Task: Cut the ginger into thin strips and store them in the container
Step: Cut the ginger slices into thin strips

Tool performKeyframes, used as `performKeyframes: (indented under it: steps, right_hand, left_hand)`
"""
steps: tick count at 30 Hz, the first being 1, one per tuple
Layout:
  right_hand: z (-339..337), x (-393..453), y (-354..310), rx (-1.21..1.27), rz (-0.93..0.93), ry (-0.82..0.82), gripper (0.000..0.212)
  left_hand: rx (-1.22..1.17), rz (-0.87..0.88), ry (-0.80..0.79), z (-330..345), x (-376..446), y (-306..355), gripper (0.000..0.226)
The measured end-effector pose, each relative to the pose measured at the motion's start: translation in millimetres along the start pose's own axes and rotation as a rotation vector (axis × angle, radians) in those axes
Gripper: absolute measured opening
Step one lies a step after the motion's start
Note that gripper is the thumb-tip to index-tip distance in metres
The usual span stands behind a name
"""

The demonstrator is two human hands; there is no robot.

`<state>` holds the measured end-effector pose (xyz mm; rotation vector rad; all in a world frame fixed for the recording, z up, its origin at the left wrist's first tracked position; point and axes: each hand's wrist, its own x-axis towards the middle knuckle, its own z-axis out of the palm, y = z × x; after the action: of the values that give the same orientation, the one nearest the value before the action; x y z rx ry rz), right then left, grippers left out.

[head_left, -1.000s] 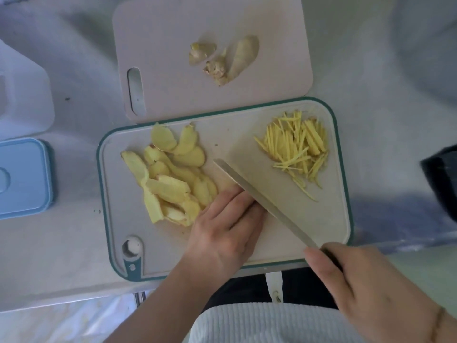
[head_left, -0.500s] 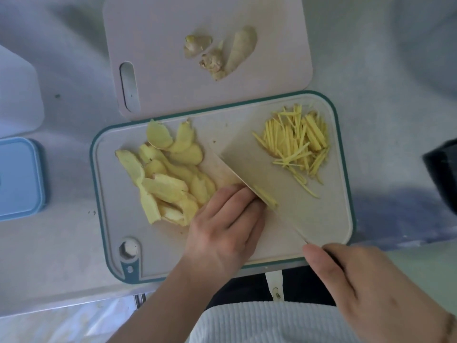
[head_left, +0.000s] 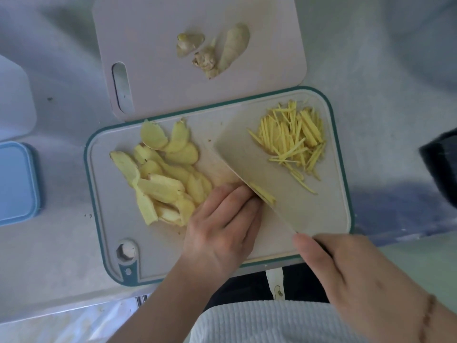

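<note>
Since a second ago the broad pale cleaver blade (head_left: 262,169) has tipped from edge-on to lying tilted over the teal-rimmed white plastic cutting board (head_left: 343,194), freshly cut slivers clinging to its face. The right hand (head_left: 351,276) is wrapped tight round its hidden handle, while the left hand (head_left: 222,224), fingers curled together, pins the slice being cut at the board's middle, probably to guide the edge. Smooth pale-yellow ginger slices (head_left: 158,174) overlap on the board's left, and thin, stiff yellow ginger strips (head_left: 294,137) lie loose on its right, none yet in the blue lidded container (head_left: 14,179) on the grey desk (head_left: 49,243) left of the board.

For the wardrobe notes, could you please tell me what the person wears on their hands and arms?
Both forearms are bare, with no sleeves in view, and neither hand is gloved. The left hand shows no rings or watch. The right hand has a thin beaded bracelet at the wrist. A white ribbed top covers the torso below.
</note>
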<state>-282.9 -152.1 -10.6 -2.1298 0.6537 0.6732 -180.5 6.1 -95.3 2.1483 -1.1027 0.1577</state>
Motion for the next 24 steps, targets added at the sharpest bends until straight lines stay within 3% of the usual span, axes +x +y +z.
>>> performKeyframes:
  steps: [6,10,16,24]
  right_hand:
    - [2,-6,-3,0.010,-0.023,0.044,0.073]
    - [2,-18,4,0.005,0.035,0.014,0.091]
    - [2,10,-11,-0.021,-0.014,-0.002,0.074]
    - [4,-15,-1,-0.004,0.040,0.003,0.082]
  left_hand:
    - [0.015,0.000,0.018,1,-2,0,0.006]
    - [0.026,-0.007,0.017,3,-2,0,0.004]
    - [0.019,-0.010,0.011,3,-2,-3,0.008]
    - [0.041,-0.028,0.019,3,-4,-2,0.016]
